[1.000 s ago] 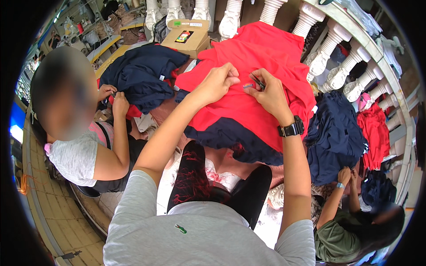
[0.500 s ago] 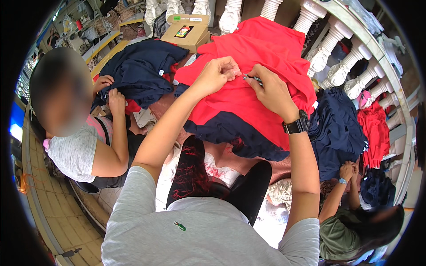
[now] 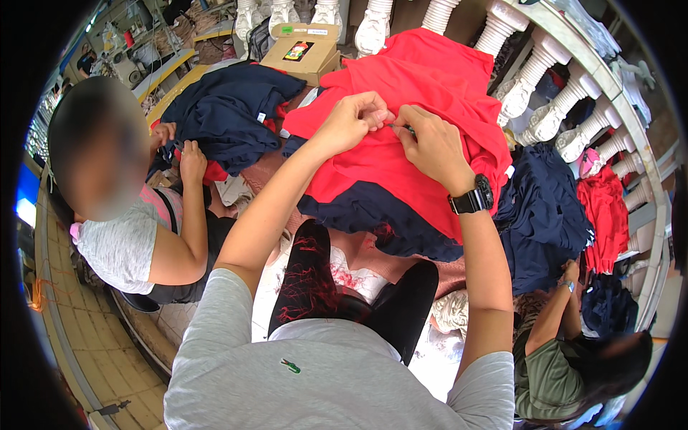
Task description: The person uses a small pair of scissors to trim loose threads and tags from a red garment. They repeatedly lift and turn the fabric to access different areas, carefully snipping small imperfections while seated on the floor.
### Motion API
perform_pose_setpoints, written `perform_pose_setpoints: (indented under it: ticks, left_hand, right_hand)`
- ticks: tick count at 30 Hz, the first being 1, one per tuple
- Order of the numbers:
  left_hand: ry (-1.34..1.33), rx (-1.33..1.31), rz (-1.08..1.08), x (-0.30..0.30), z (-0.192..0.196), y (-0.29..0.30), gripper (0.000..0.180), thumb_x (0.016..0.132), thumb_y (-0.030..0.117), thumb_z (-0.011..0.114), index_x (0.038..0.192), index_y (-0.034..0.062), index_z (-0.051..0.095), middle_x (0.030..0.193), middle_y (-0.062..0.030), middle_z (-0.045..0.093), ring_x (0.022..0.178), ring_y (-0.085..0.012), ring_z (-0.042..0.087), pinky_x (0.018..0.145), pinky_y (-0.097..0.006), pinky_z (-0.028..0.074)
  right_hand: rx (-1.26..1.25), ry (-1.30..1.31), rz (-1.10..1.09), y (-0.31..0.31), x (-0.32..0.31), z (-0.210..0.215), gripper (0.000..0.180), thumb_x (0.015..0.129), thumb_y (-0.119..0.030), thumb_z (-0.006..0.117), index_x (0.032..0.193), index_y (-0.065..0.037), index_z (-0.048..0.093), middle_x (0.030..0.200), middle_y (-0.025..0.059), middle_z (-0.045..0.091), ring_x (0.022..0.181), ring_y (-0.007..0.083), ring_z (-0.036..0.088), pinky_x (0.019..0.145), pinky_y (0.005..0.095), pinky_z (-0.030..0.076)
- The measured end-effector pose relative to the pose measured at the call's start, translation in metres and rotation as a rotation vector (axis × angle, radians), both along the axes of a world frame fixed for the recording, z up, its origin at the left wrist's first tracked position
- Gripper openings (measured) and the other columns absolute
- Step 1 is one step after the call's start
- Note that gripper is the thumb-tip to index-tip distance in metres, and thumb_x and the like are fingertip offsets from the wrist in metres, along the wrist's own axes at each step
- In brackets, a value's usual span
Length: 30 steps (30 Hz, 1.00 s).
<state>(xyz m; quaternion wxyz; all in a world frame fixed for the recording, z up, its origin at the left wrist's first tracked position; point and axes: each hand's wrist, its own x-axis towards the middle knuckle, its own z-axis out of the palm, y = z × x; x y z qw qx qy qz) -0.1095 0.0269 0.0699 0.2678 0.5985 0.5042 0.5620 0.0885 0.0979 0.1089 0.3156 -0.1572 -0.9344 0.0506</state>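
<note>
A red garment [image 3: 430, 75] lies spread over a dark navy one [image 3: 380, 215] in front of me. My left hand [image 3: 351, 123] is closed, thumb and fingertips pinching at the edge of the red cloth. Close beside it, my right hand [image 3: 436, 147] is closed round small thread snips [image 3: 410, 130], mostly hidden by the fingers. The snips' tip comes close to the left fingertips; whether a thread is between them is too small to tell.
Navy garments [image 3: 226, 107] lie to the left, with a person [image 3: 165, 236] handling them. More navy cloth [image 3: 545, 208] and a red garment [image 3: 603, 215] lie on the right near another person [image 3: 559, 380]. A cardboard box [image 3: 304, 54] and white balusters [image 3: 534, 68] stand behind.
My right hand has moved slightly left and turned, bringing the snips nearer my left fingertips and hiding more of them. My left hand has hardly moved. Both neighbours' hands have shifted a little.
</note>
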Motion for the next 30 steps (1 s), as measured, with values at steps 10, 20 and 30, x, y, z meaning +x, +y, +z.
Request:
perform_pose_setpoints:
  ticks: [10, 20, 30]
  left_hand:
    - [0.603, 0.072, 0.37, 0.049, 0.007, -0.031, 0.022, 0.087, 0.013, 0.077, 0.095, -0.0022, 0.064, 0.094, -0.0155, 0.065, 0.084, -0.0291, 0.065, 0.075, -0.039, 0.051]
    - [0.233, -0.108, 0.222, 0.025, -0.001, -0.009, 0.018, 0.094, 0.019, 0.073, 0.089, 0.0008, 0.072, 0.067, -0.0003, 0.064, 0.061, -0.0067, 0.054, 0.059, -0.027, 0.044]
    - [0.003, -0.227, 0.062, 0.018, 0.002, -0.008, 0.019, 0.105, 0.02, 0.057, 0.103, 0.0021, 0.064, 0.089, -0.002, 0.065, 0.078, -0.008, 0.057, 0.073, -0.025, 0.05]
  right_hand:
    - [-0.487, 0.27, 0.073, 0.027, 0.009, -0.008, 0.029, 0.084, -0.014, 0.08, 0.101, -0.001, 0.06, 0.077, 0.0051, 0.059, 0.071, 0.0128, 0.054, 0.065, 0.0305, 0.046]
    - [-0.618, 0.211, 0.109, 0.029, 0.02, -0.018, 0.033, 0.087, -0.016, 0.078, 0.11, -0.002, 0.059, 0.078, 0.0029, 0.057, 0.072, 0.0122, 0.053, 0.068, 0.0292, 0.045]
    - [-0.342, 0.075, 0.154, 0.017, 0.019, 0.0, 0.018, 0.093, -0.02, 0.069, 0.098, -0.003, 0.062, 0.089, 0.0114, 0.068, 0.08, 0.0269, 0.066, 0.069, 0.0398, 0.049]
